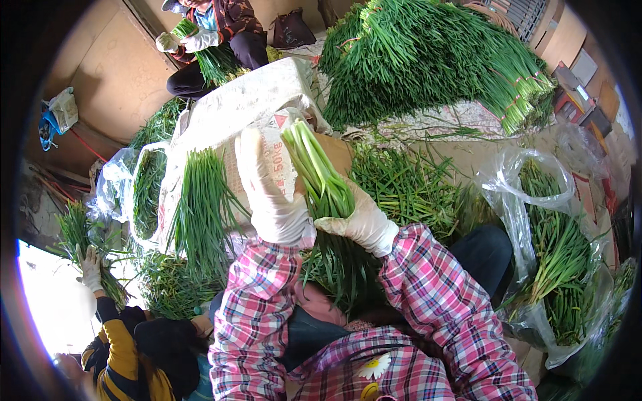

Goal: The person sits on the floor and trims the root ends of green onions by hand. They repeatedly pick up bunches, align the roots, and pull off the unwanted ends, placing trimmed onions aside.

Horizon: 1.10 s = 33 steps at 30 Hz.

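A bunch of Chinese chives [321, 174] stands tilted in front of me, pale stem ends up and green leaves hanging down toward my lap. My right hand [364, 224], in a white glove, is wrapped round the bunch at its middle. Just to the left, my left hand [264, 190], gloved too, is held up with its fingers stretched out and nothing in it. Beyond both hands is a block covered with white woven sacking [251, 93]. Another pile of chives [204, 204] lies over its left part, leaves hanging over the near edge.
A large stack of tied chives [435, 60] lies at the far right. Loose greens [401, 194] lie behind my right hand. A clear plastic bag [521, 174] of chives stands at right. Co-workers handle greens: gloved hands [200, 41] at far left, another glove [90, 267] at near left.
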Tool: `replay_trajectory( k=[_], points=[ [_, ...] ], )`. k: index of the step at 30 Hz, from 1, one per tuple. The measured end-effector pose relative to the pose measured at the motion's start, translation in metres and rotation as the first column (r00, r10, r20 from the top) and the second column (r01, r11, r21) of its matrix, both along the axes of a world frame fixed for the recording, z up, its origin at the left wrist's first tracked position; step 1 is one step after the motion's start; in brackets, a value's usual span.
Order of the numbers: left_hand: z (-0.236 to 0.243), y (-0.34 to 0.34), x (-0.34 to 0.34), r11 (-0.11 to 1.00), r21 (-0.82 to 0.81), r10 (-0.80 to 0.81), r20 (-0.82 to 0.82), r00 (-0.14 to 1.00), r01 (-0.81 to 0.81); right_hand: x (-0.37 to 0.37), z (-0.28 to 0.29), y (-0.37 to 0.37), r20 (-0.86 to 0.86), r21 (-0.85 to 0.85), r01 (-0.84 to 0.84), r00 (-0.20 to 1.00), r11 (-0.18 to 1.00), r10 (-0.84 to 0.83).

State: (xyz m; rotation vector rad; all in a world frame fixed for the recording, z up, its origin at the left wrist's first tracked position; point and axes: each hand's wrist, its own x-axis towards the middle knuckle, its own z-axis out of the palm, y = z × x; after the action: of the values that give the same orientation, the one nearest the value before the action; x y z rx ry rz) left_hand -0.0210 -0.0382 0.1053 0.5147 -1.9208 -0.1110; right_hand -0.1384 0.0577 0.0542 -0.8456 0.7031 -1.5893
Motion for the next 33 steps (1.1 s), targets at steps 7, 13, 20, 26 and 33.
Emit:
replay_trajectory(
  k=[7, 13, 20, 26, 33],
  points=[
    [-0.073, 0.043, 0.04, 0.086, 0.689, -0.467, -0.61, 0.64, 0.719, 0.011, 0.004, -0.001, 0.074, 0.035, 0.188, 0.979, 0.982, -0.19],
    [-0.107, 0.07, 0.027, 0.156, 0.8, -0.405, -0.482, 0.777, 0.579, 0.018, 0.008, 0.006, 0.189, 0.161, 0.13, 0.969, 0.978, -0.159],
    [-0.143, 0.065, 0.032, 0.385, 0.775, -0.345, -0.382, 0.857, 0.501, 0.034, -0.006, 0.004, 0.228, 0.07, 0.142, 0.961, 0.987, -0.154],
    [-0.166, 0.056, 0.041, 0.262, 0.875, -0.205, -0.361, 0.91, 0.406, -0.004, 0.01, 0.007, -0.014, 0.05, 0.177, 0.984, 0.983, -0.176],
    [-0.168, 0.059, 0.044, 0.405, 0.833, -0.212, -0.316, 0.925, 0.377, -0.08, 0.045, 0.02, -0.271, -0.172, 0.38, 0.869, 0.909, -0.415]
  ],
)
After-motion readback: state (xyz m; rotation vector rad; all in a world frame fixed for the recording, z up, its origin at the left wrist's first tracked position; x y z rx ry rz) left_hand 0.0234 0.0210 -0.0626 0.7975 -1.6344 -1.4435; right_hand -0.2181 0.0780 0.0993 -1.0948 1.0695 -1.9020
